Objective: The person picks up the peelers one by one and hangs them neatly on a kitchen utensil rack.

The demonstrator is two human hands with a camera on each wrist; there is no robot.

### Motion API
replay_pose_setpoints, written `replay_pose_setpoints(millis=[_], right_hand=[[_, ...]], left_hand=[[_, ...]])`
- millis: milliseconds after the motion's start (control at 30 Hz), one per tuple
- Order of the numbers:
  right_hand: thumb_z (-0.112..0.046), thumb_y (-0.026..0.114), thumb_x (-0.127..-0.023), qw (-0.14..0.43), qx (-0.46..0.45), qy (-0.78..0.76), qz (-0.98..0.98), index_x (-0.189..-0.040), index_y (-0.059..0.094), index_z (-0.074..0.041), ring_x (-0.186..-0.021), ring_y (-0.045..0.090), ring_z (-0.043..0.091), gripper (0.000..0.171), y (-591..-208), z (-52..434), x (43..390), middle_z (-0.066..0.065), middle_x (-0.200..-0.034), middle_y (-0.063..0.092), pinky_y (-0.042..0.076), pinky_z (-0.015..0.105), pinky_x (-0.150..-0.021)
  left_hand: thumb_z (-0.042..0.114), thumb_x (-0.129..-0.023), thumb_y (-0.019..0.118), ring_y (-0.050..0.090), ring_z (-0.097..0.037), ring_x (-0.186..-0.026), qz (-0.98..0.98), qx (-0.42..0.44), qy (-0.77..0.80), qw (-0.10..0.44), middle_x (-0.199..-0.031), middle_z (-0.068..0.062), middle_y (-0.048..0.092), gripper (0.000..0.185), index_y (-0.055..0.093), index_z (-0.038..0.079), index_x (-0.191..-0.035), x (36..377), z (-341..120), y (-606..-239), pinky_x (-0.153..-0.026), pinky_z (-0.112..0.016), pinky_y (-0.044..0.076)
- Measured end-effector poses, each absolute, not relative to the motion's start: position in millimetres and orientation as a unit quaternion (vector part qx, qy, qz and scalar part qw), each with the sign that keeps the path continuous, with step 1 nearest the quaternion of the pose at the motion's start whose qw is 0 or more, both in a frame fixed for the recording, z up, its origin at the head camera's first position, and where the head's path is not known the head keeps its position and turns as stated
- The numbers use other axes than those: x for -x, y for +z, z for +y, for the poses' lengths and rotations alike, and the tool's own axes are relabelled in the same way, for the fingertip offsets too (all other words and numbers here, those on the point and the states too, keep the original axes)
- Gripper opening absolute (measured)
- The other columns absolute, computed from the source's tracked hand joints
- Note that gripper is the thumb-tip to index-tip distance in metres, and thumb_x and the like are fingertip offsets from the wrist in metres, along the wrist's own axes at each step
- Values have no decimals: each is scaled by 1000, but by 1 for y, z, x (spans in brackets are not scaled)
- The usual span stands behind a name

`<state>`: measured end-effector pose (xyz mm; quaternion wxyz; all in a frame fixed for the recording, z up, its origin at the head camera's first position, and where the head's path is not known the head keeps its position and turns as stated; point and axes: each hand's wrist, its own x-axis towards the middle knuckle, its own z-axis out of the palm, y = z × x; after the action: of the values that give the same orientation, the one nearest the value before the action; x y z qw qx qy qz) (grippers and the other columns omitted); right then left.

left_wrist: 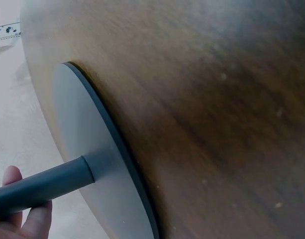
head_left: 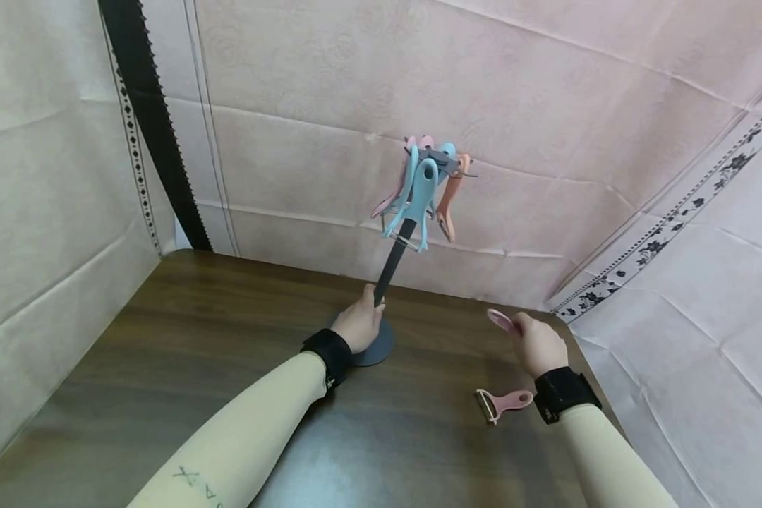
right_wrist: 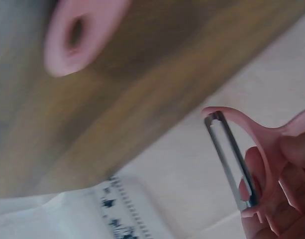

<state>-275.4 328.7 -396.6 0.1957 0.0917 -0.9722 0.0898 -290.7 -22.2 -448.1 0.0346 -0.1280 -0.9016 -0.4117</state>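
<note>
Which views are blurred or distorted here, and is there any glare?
Head view: sharp, wide-angle bend at the edges, soft sheen on the table. Left wrist view: stand base clear, wood slightly smeared. Right wrist view: heavy motion blur; the pink peeler stays readable.

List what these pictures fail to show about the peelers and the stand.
- Head view: the count of peelers hanging on the stand; they overlap.
- Head view: the pink peeler in the right hand; fingers cover its blade.
- Left wrist view: the left hand, cut off by the edge.
- Right wrist view: the second pink peeler, blurred and cropped.
</note>
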Motion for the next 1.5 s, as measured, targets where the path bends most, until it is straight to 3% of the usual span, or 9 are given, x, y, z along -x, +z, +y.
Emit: replay_pose_setpoints(millis=[133, 233, 367, 533, 767, 1100, 1500], right_hand=[[-17, 65, -93, 217, -112, 146, -959, -92, 67, -11, -66, 62, 28, 7, -372, 308, 272, 3, -72, 66, 44, 49, -58], [-14, 64, -93, 233, -129, 196, -944, -95, 69, -7, -71, 65, 26, 9, -352, 293, 269, 7, -78, 69, 47, 46, -65], [-13, 63, -94, 247, -137, 258, -924, -101, 68, -2, -76, 66, 22, 13, -325, 275, 264, 12, -89, 71, 49, 32, -69], [-13, 64, -95, 233, -159, 339, -897, -106, 67, 1, -74, 63, 8, 18, -294, 254, 257, 13, -88, 70, 43, 16, -65], [-10, 65, -94, 211, -186, 428, -859, -111, 63, 5, -82, 64, 5, 23, -259, 228, 250, 18, -97, 68, 49, 16, -70], [-22, 65, -94, 235, -212, 464, -827, -111, 63, -1, -86, 65, 13, 27, -229, 195, 244, 6, -95, 67, 51, 20, -75], [-12, 60, -97, 199, -232, 493, -815, -114, 60, 6, -89, 65, 15, 25, -200, 159, 224, 13, -100, 68, 51, 22, -78]], left_hand=[[23, -105, 41, 60, -16, -77, -899, 127, -419, 34, -119, -8, 62, 28, 36, 8, -128, 290, -23, -448, -59, -31, 45], [24, -106, 40, 61, -15, -80, -900, 127, -416, 35, -119, -8, 62, 28, 36, 8, -128, 291, -22, -448, -60, -31, 45], [24, -106, 40, 60, -16, -78, -900, 127, -415, 33, -118, -8, 62, 28, 36, 8, -128, 291, -22, -447, -60, -31, 45], [24, -106, 40, 59, -16, -77, -900, 124, -417, 30, -113, -8, 62, 27, 36, 8, -127, 291, -22, -447, -61, -32, 45], [26, -106, 39, 61, -17, -82, -900, 124, -417, 30, -120, -9, 61, 31, 35, 6, -130, 291, -22, -449, -62, -31, 45], [27, -106, 39, 58, -17, -73, -902, 120, -415, 26, -113, -7, 62, 31, 35, 7, -129, 293, -22, -447, -59, -32, 44], [26, -106, 39, 57, -18, -68, -899, 115, -422, 19, -102, -5, 61, 30, 35, 8, -129, 295, -21, -449, -55, -32, 44]])
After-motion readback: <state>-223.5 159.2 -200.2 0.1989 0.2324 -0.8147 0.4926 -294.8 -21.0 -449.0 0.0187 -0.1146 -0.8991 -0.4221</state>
